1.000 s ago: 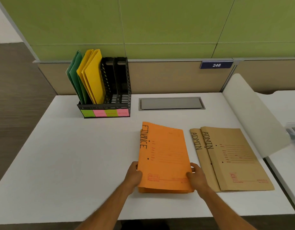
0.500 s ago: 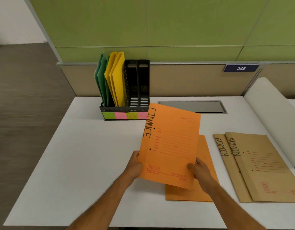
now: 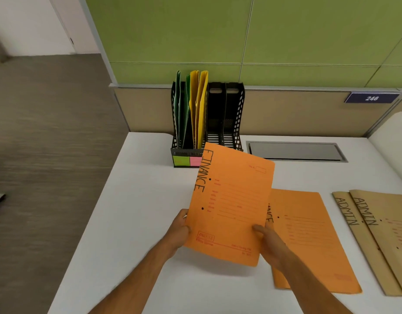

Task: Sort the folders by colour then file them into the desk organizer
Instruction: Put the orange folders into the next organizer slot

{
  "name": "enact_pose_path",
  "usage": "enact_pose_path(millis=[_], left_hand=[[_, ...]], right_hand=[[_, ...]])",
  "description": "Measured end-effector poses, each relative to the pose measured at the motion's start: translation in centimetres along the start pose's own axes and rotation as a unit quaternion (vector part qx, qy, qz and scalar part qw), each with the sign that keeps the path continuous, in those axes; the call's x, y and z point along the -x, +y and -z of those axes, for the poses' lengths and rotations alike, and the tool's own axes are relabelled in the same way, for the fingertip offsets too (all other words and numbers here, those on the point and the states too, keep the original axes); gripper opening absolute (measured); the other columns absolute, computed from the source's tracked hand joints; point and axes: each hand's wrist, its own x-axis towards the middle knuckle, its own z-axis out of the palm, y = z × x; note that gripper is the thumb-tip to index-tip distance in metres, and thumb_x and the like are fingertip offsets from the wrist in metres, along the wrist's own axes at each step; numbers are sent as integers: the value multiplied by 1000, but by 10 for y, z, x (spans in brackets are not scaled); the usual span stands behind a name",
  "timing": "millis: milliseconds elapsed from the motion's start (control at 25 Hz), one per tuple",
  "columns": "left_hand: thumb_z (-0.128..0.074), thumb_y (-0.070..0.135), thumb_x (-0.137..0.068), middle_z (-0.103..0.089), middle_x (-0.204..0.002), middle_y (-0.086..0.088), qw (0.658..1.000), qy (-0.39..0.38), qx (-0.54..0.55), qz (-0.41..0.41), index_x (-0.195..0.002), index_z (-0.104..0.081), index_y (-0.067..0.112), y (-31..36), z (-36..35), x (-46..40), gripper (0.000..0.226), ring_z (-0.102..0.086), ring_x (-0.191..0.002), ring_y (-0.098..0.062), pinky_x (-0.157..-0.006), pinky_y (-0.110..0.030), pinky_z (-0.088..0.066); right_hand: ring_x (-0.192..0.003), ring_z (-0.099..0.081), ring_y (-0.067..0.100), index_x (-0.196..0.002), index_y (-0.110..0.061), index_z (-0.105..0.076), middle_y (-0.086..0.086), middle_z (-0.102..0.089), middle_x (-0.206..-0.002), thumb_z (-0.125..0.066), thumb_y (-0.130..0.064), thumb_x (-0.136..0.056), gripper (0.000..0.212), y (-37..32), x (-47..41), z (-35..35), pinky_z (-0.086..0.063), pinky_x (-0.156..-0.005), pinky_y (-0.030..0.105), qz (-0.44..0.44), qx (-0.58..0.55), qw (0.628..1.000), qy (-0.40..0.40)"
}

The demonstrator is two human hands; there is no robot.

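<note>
I hold an orange folder (image 3: 231, 200) marked FINANCE tilted up above the white desk, my left hand (image 3: 178, 232) on its lower left edge and my right hand (image 3: 269, 242) on its lower right corner. A second orange folder (image 3: 308, 241) lies flat on the desk to the right. Two brown folders (image 3: 381, 236) marked ADMIN lie overlapped at the far right. The black desk organizer (image 3: 236, 123) stands at the back of the desk. Green folders (image 3: 180, 109) fill its left slot and yellow folders (image 3: 198, 105) the slot beside it. Its two right slots hold nothing.
A grey cable hatch (image 3: 295, 151) is set into the desk (image 3: 132, 223) right of the organizer. A green and beige partition (image 3: 286, 41) with a blue 246 plate (image 3: 372, 98) rises behind. The desk's left edge drops to grey floor (image 3: 48, 155). A white divider panel (image 3: 394, 130) stands at the far right.
Both hands lifted the top orange folder off the stack and carried it up and toward the organizer, uncovering the second orange folder. The view shifted left and closer.
</note>
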Motion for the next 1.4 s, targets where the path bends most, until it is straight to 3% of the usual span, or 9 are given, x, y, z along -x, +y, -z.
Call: enact_pose_path(millis=[200, 320, 480, 600, 680, 920, 1040, 1200, 1400], left_hand=[[-39, -5, -92, -74, -115, 12, 999, -28, -17, -3, -122, -56, 36, 3, 27, -15, 54, -72, -103, -11, -79, -36, -61], [-37, -7, -90, -74, -113, 10, 999, -42, -26, -2, -122, -56, 38, 3, 36, -25, 58, -73, -101, -13, -75, -35, -62], [-41, -1, -97, -73, -114, 5, 999, -35, -35, -10, -127, -56, 39, 8, 40, -42, 52, -74, -100, -15, -74, -33, -62], [-46, -1, -99, -65, -126, -6, 994, 4, -99, -34, -135, -54, 28, 23, 40, -61, 47, -66, -113, -22, -94, -40, -57], [-48, 3, -102, -60, -137, -9, 986, 31, -158, -48, -142, -51, 21, 33, 42, -75, 43, -59, -123, -24, -103, -35, -50], [-55, 28, -102, -18, -168, 0, 920, 33, -388, -53, -159, -22, 26, 64, 57, -130, 67, -20, -154, -23, -124, -39, -21], [-57, 31, -100, 0, -170, 1, 869, 23, -492, -42, -161, -10, 29, 73, 59, -158, 77, -3, -156, -22, -124, -45, -18], [-69, 35, -91, 2, -170, -2, 817, 3, -576, -12, -161, -8, 29, 73, 61, -192, 93, 0, -156, -26, -123, -51, -19], [-80, 25, -81, -1, -169, -3, 774, -16, -633, 17, -160, -8, 29, 58, 62, -211, 107, -12, -154, -28, -116, -53, -33]], right_hand=[[-126, -60, 34, -139, -17, -55, 12, -62, -138, -62, -18, -95, 44, -10, -4, -4, -48, -104, 57, -55, -11, 996, -64], [-120, -65, 33, -138, -18, -56, 11, -66, -133, -71, -22, -91, 50, -19, -8, -12, -57, -92, 51, -63, 15, 996, -54], [-112, -70, 29, -137, -21, -53, 4, -71, -125, -73, -22, -87, 54, -41, -12, -30, -61, -82, 43, 7, 73, 997, -23], [-106, -72, 25, -129, -26, -59, 2, -72, -123, -72, -29, -86, 45, -65, -7, -39, -62, -76, 38, 87, 107, 990, 7], [-102, -74, 21, -119, -34, -64, -3, -74, -119, -68, -34, -88, 31, -83, -5, -44, -62, -72, 32, 149, 142, 978, 28], [-92, -75, 14, -110, -36, -66, -11, -76, -106, -59, -36, -96, 15, -125, -19, -67, -63, -69, 31, 265, 205, 937, 98], [-86, -74, 9, -105, -36, -64, -13, -76, -96, -57, -32, -99, 9, -143, -36, -81, -62, -66, 28, 291, 217, 920, 146], [-84, -73, 6, -110, -32, -63, -14, -73, -97, -56, -32, -100, 12, -170, -61, -102, -59, -64, 22, 322, 231, 901, 177], [-86, -69, 18, -102, -29, -59, -4, -70, -97, -56, -31, -100, 5, -209, -104, -134, -59, -72, 38, 359, 250, 876, 203]])
